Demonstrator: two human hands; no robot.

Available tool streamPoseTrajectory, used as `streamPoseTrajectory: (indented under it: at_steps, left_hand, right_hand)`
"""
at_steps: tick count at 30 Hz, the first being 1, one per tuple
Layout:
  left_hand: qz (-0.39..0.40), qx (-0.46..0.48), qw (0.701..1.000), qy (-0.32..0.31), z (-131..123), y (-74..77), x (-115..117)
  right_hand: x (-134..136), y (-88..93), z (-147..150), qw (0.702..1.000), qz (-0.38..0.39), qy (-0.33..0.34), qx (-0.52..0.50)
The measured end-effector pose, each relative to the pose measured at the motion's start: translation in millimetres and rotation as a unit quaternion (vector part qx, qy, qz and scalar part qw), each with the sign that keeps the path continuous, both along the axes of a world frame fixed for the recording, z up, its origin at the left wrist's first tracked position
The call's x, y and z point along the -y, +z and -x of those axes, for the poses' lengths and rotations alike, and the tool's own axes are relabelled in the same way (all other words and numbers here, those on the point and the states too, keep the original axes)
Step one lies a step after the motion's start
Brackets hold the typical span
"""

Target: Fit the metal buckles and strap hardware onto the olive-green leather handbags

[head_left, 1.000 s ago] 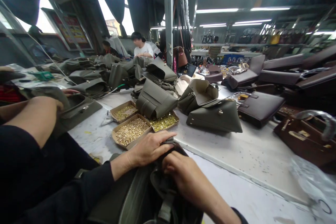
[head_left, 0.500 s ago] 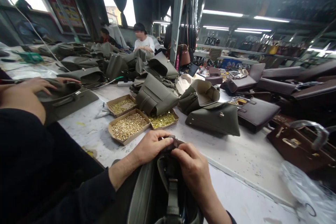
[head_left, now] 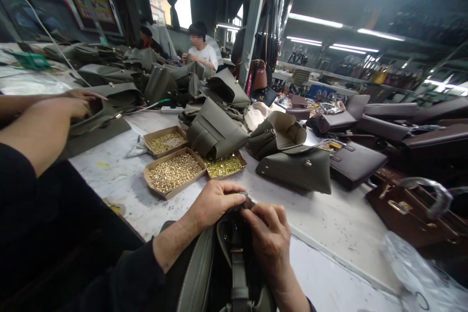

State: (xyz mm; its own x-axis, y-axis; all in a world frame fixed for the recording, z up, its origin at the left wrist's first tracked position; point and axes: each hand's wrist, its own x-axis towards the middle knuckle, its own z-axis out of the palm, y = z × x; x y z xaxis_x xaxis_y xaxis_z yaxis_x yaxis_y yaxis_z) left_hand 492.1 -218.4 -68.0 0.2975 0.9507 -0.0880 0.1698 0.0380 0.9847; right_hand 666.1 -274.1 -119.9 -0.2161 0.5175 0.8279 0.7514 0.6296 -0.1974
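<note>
An olive-grey leather handbag (head_left: 204, 273) fills the bottom of the view, close to my body, its strap and buckle showing on top. My left hand (head_left: 219, 200) pinches the bag's far edge between thumb and fingers. Close beside it, my right hand (head_left: 270, 234) grips the same edge with bent fingers; whether a small part is pinched there is hidden. Just beyond my hands on the white table stand cardboard trays of small gold metal fittings: a full one (head_left: 175, 173), one farther back (head_left: 164, 141), and one (head_left: 226, 165) partly under a grey bag.
Several olive-grey bags (head_left: 296, 168) lie across the table (head_left: 343, 219). Dark brown bags (head_left: 413, 209) and clear plastic wrap (head_left: 420, 263) are at the right. A co-worker's hands (head_left: 80, 102) reach into another bag at the left. A person in white (head_left: 203, 53) sits far back.
The view has shifted slightly. The co-worker's hands at the left have moved farther into their bag. My hands stay on the bag's edge, with the right fingers slightly shifted.
</note>
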Motion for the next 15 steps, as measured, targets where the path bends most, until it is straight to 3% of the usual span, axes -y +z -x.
streamPoseTrajectory:
  at_steps: [15]
  left_hand:
    - [-0.031,-0.074,0.997,0.019,-5.8,-4.7,2.0]
  right_hand:
    - [-1.7,-14.0,-0.7,1.0,0.007,-0.014,-0.027]
